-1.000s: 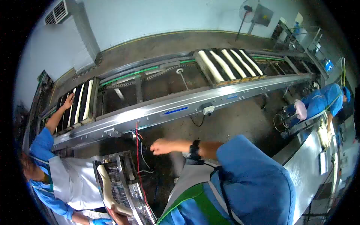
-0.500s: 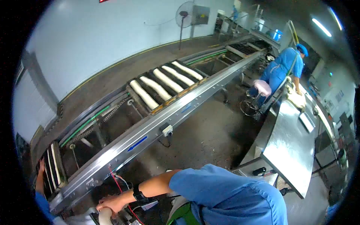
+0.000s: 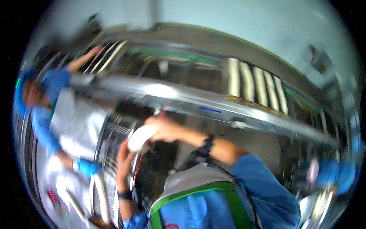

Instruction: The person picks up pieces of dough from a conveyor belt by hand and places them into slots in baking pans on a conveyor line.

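Observation:
A white piece of dough [image 3: 140, 139] is held between my two hands, over the space in front of my apron. My right hand [image 3: 164, 129] is closed around its upper right end. At its lower left end is my left hand [image 3: 124, 158], fingers curled against it. Motion blur softens the fingers and the outline of the dough. A ribbed metal surface [image 3: 113, 133] lies just left of my left hand. Thin red wire passes close beneath the dough.
Beyond my hands runs a steel conveyor [image 3: 160, 91], carrying several long dough strips [image 3: 260, 86] on a dark tray. On the left a co-worker in blue [image 3: 49, 91] reaches one hand to another tray. Long dough pieces [image 3: 101, 196] lie at lower left.
My view has swung left, bringing the co-worker into fuller sight. My right hand and the dough now appear higher and nearer the middle, and my left hand has come into view on the dough.

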Demonstrator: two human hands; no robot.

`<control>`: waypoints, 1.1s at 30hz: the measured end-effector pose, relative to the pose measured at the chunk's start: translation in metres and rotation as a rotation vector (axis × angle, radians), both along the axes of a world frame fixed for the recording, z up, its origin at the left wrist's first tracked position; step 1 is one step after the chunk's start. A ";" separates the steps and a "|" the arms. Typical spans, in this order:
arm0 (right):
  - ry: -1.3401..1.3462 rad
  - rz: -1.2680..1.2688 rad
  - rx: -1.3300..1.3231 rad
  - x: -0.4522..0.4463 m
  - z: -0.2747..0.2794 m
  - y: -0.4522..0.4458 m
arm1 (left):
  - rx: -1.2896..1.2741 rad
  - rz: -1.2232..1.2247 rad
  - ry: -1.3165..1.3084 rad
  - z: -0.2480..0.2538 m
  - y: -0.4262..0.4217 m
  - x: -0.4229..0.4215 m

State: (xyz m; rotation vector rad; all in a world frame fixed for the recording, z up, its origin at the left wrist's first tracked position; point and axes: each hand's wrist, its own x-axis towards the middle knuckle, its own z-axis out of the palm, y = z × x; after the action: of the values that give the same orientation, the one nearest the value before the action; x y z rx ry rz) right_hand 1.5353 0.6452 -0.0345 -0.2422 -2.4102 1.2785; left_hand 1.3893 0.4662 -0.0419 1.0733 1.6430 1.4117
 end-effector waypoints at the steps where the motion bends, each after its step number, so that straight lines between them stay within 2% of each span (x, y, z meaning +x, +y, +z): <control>1: -0.111 0.025 0.016 0.000 0.006 0.001 | -0.030 0.021 0.073 -0.019 -0.008 -0.006; 2: 0.005 0.019 0.007 0.005 -0.001 0.003 | -0.110 0.023 0.196 -0.009 -0.017 0.001; 3: -0.105 -0.073 -0.081 0.009 -0.002 0.001 | -0.100 0.023 0.388 -0.024 -0.033 -0.005; 4: -0.173 -0.034 -0.019 0.009 0.010 0.004 | -0.102 0.040 0.479 -0.035 -0.050 -0.013; 6: -0.250 -0.131 -0.105 0.027 0.018 0.001 | -0.208 0.166 0.525 -0.042 -0.091 -0.012; 7: -0.178 -0.157 -0.054 0.026 -0.005 0.011 | -0.263 0.258 0.571 -0.057 -0.115 -0.017; 9: -0.231 -0.233 -0.232 0.030 -0.005 0.003 | -0.263 0.449 0.599 -0.108 -0.169 -0.037; 10: -0.242 -0.254 -0.222 0.036 -0.007 0.004 | -0.315 0.596 0.592 -0.127 -0.201 -0.040; 11: -0.241 -0.292 -0.220 0.041 -0.006 0.004 | -0.370 0.720 0.679 -0.116 -0.226 -0.038; 13: -0.155 -0.315 -0.452 0.044 0.006 -0.009 | -0.431 0.891 0.635 -0.111 -0.275 -0.040; 15: -0.139 -0.364 -0.537 0.046 0.012 0.003 | -0.516 1.004 0.612 -0.129 -0.307 -0.038; 16: -0.113 -0.422 -0.544 0.045 0.017 0.003 | -0.567 1.029 0.621 -0.119 -0.316 -0.034; 20: -0.080 -0.419 -0.784 0.033 0.032 0.017 | -0.685 1.093 0.415 -0.124 -0.335 -0.036; 23: 0.080 -0.405 -1.046 0.014 0.050 0.022 | -0.784 1.223 0.471 -0.135 -0.339 -0.041; 25: 0.099 -0.246 -1.083 0.015 0.052 0.061 | -0.647 1.414 0.405 -0.146 -0.345 -0.050; 26: 0.187 -0.201 -1.129 0.010 0.063 0.056 | -0.594 1.484 0.189 -0.146 -0.352 -0.058; 27: 0.274 -0.154 -1.173 0.004 0.079 0.052 | -0.492 1.534 0.017 -0.167 -0.369 -0.072; 29: 0.384 -0.227 -1.094 -0.003 0.109 0.042 | -0.251 1.556 -0.334 -0.194 -0.399 -0.100; 30: 0.469 -0.128 -1.084 0.000 0.115 0.046 | -0.364 1.707 -0.298 -0.190 -0.400 -0.109; 31: 0.491 -0.226 -0.819 -0.003 0.127 0.024 | -0.262 1.779 -0.325 -0.166 -0.390 -0.107; 33: 0.624 -0.099 -1.090 0.007 0.137 0.040 | -0.363 1.869 -0.369 -0.188 -0.407 -0.135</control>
State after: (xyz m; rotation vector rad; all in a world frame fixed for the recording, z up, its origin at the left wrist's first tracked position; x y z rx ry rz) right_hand 1.5419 0.6848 0.1021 -0.1989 -1.0191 2.0969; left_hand 1.2539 0.0596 -0.2303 -1.3509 2.3630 1.8331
